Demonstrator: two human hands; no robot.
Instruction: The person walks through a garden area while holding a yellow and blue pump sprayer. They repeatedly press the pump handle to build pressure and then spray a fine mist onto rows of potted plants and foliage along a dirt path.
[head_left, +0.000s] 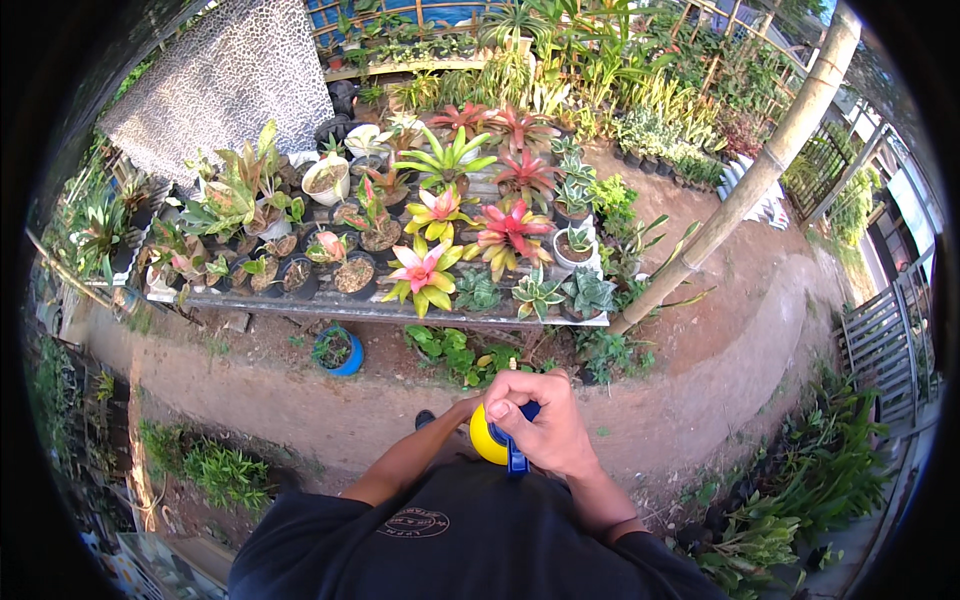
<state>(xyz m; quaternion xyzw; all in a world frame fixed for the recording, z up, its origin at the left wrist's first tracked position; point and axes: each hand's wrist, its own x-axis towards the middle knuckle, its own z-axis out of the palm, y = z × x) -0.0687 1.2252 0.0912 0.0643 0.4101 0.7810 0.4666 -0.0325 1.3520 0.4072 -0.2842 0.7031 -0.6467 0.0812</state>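
A yellow and blue pump sprayer bottle (487, 439) is close before my body, with its brass-coloured nozzle (513, 364) towards the plant table. Over its blue top, my right hand (540, 416) is curled with the thumb across the front, covering most of the pump head. The blue trigger lever (517, 459) sticks out below that hand. My left forearm reaches to the bottle's far side; only the edge of my left hand (471, 407) shows, its fingers hidden behind the bottle and my right hand.
Ahead stands a plant table (360, 305) crowded with potted bromeliads (424, 274), sansevierias (536, 292) and aglaonemas (259, 176). A slanting bamboo pole (739, 184) rises at its right corner. A blue pot (346, 364) sits on the dirt path (247, 390). Leafy plants (817, 457) line the right side.
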